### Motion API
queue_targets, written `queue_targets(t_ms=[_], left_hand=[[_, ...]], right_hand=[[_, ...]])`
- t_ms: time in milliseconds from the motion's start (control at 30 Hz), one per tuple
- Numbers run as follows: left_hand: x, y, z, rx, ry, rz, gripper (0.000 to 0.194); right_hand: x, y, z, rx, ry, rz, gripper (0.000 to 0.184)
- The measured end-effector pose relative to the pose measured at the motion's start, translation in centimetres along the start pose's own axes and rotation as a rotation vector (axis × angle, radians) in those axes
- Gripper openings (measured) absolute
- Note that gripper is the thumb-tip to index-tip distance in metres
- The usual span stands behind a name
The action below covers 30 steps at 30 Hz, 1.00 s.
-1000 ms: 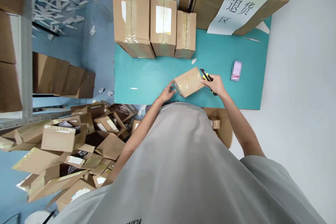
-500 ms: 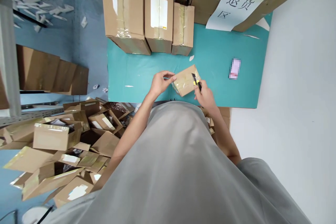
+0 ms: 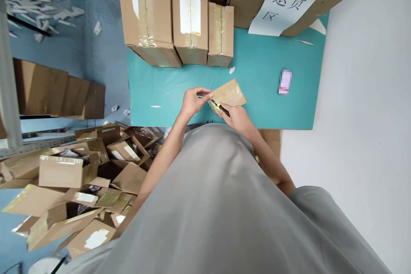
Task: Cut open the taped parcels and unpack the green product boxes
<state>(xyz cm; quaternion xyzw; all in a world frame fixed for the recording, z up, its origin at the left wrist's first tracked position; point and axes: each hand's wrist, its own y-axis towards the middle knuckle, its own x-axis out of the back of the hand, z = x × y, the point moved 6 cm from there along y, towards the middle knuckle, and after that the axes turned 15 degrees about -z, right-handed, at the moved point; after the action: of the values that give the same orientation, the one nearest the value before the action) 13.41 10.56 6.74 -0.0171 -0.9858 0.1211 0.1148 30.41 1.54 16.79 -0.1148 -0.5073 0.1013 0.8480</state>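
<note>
A small brown cardboard box (image 3: 229, 94) wrapped in clear tape lies on the teal table (image 3: 160, 90) close to its near edge. My left hand (image 3: 193, 100) pinches the box's left end. My right hand (image 3: 236, 117) is closed round a yellow and black utility knife (image 3: 219, 107), whose blade rests against the near left side of the box.
Three taped cartons (image 3: 189, 17) stand in a row at the table's far side, with larger paper-signed cartons (image 3: 285, 0) behind. A small pink item (image 3: 284, 81) lies at the right. Several opened boxes (image 3: 80, 180) are heaped on the blue floor at left.
My right hand has carried the knife from the box's far right corner across to its near left side. My left hand has shifted up onto the box's left end.
</note>
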Motion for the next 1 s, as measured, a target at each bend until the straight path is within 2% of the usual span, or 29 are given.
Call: queue_targets(t_ms=[233,500,733,1000], left_hand=[[-0.2,0.0,0.0,0.028,0.006,-0.014,0.042],[0.3,0.4,0.7,0.078,-0.007,-0.063,0.035],[-0.4,-0.2,0.6,0.078,0.043,-0.081,0.027],[-0.5,-0.9,0.8,0.054,0.091,-0.115,0.032]], right_hand=[[0.4,-0.1,1.1,-0.015,-0.061,0.039,0.042],[-0.4,0.7,3.3,-0.099,-0.186,0.072,0.040],[0.0,-1.6,2.6,-0.158,-0.228,0.130,0.038],[0.0,-3.1,2.7,-0.140,-0.279,0.153,0.045]])
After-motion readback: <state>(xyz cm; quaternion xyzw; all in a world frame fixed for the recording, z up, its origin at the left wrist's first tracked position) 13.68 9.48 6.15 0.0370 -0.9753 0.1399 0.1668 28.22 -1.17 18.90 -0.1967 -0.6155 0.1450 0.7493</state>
